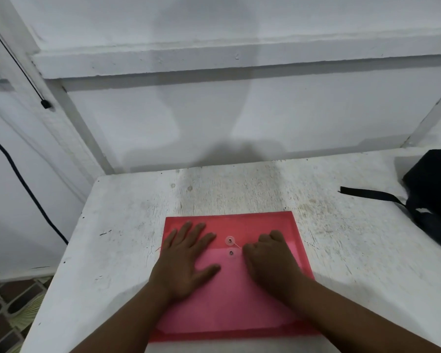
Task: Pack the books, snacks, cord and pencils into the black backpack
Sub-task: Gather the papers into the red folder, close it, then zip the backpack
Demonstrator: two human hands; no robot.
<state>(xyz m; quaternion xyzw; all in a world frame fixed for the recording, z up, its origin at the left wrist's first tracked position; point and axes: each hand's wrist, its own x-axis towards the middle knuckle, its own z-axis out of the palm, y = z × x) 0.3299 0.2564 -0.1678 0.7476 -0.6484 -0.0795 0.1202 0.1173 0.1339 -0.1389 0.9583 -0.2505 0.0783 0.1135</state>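
Black backpack lies slumped at the bench's far right edge, partly out of view, one strap trailing leftward.

Worn white table, white wall w/ ledge, tiled floor

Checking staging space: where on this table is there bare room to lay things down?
Bare table left of the red envelope, and behind it up to the wall. Right side is narrower, bordered by the black backpack and its strap. Both hands cover the envelope.
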